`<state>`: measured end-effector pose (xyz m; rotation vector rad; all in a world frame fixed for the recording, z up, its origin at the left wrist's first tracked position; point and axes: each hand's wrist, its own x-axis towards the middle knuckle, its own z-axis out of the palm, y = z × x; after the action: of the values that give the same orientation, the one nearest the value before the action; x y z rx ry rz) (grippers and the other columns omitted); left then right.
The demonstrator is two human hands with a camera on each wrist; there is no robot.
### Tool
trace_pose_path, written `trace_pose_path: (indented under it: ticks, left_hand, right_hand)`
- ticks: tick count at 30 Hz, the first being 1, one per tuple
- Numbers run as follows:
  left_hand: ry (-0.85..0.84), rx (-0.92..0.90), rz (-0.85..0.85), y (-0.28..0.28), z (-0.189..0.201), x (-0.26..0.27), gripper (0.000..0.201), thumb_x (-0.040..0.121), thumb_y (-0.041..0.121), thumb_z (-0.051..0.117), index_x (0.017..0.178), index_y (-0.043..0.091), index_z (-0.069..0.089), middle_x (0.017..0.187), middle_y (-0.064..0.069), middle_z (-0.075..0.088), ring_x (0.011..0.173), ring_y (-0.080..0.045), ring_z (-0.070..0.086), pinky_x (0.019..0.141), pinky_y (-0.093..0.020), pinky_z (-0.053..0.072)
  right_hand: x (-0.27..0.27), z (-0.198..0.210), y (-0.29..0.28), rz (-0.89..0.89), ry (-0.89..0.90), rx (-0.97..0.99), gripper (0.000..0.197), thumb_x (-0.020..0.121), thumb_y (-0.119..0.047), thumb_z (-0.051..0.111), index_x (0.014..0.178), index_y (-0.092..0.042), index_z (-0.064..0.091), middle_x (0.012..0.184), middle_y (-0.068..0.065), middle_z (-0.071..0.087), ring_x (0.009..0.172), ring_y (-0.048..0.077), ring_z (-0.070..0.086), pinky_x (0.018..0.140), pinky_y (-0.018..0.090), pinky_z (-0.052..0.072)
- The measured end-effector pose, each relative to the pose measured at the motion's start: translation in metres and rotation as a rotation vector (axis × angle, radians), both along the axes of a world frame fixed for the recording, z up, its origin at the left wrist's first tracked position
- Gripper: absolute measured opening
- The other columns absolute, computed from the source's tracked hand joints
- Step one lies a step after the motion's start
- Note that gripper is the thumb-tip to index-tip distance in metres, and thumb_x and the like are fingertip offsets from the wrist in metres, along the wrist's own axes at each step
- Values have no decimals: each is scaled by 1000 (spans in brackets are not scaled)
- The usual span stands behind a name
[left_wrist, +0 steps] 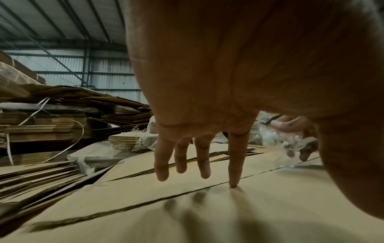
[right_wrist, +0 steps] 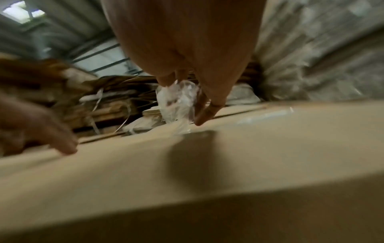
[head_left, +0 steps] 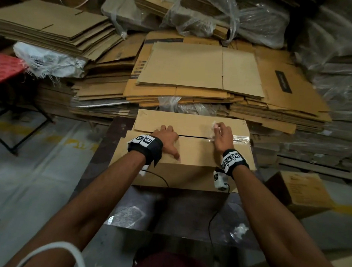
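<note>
A brown cardboard box [head_left: 192, 153] stands on a dark table in front of me, its two top flaps closed with a slit between them. My left hand [head_left: 167, 138] lies flat on the flaps with straight fingers [left_wrist: 233, 164], the index tip touching the seam. My right hand [head_left: 222, 134] pinches a crumpled strip of clear tape [head_left: 214, 126], lifted off the seam; more tape [head_left: 239, 139] still lies stuck along the seam to the right. In the right wrist view the crumpled tape [right_wrist: 176, 98] hangs between the fingertips and the box top [right_wrist: 207, 164].
Stacks of flattened cartons [head_left: 195, 72] fill the space behind the box, with plastic-wrapped bundles [head_left: 339, 81] at right. A red table [head_left: 2, 67] stands at left. Another carton [head_left: 303, 190] sits on the floor at right. Crumpled tape scraps [head_left: 240, 230] lie on the dark table [head_left: 117, 142].
</note>
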<state>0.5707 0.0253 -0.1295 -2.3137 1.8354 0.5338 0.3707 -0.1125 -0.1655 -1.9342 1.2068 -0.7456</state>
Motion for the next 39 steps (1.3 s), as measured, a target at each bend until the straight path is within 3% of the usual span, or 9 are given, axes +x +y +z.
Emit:
trace_pose_path:
  ticks: [4,10,16,21,26,31,34,37,39]
  left_hand:
    - [8,-17,-41,-18,-2,-18,84,73,69,76,138,20,57,141,-12,45,129,-35,39,102,-52,45]
    - [34,-71,-100,-33,-11,-48,110,65,69,81,152,18,39,155,-15,35,141,-37,29,112,-56,38]
    - [-9,-18,-127,-37,-23,-48,140,54,71,85,163,17,15,171,-11,6,157,-35,0,124,-62,7]
    - [-19,6,-132,-32,-18,-29,131,51,65,89,160,27,27,170,-2,13,152,-34,16,121,-61,19]
    - [-50,45,-116,-30,-11,-4,135,44,61,93,159,35,28,170,7,10,153,-35,12,121,-64,17]
    - [-45,91,-100,-30,-7,10,132,48,57,94,160,34,26,170,6,12,153,-36,13,121,-63,14]
    - [5,72,-68,-36,0,-2,113,62,67,85,155,28,36,164,-2,30,147,-36,25,118,-59,24]
    - [45,32,-83,-47,3,-21,94,71,71,77,148,27,45,153,-6,43,141,-37,32,113,-56,31]
    - [73,-5,-112,-52,0,-35,87,77,66,75,148,26,46,152,-7,45,142,-37,31,114,-56,31]
  right_hand:
    - [0,-1,-6,156,333,-142,19,97,-5,61,115,-5,69,132,12,43,120,26,45,106,32,40]
    - [-5,-6,-4,-122,112,-22,36,76,-11,87,89,-29,58,102,1,64,86,18,66,70,36,60]
    - [-14,-4,-6,361,293,61,38,104,-19,51,141,-19,59,156,6,46,141,27,43,118,43,34]
    - [-25,-3,-5,453,387,80,51,95,-23,69,143,-21,52,153,7,44,135,30,45,110,46,36]
    - [-22,-1,-12,246,83,90,12,104,-22,54,115,-21,59,120,6,64,112,28,60,98,50,51]
    - [-28,7,-26,36,48,209,65,103,-59,43,151,-16,42,155,14,43,138,34,47,111,51,42]
    - [-38,1,-38,69,189,128,42,111,-40,34,129,-15,63,133,13,57,123,32,56,100,40,45]
    - [-45,-8,-43,50,255,64,26,101,-10,54,119,-17,71,128,13,58,118,30,59,95,24,51]
    - [-50,-12,-37,-44,160,100,41,88,-2,73,123,-24,71,126,4,56,110,17,59,71,6,49]
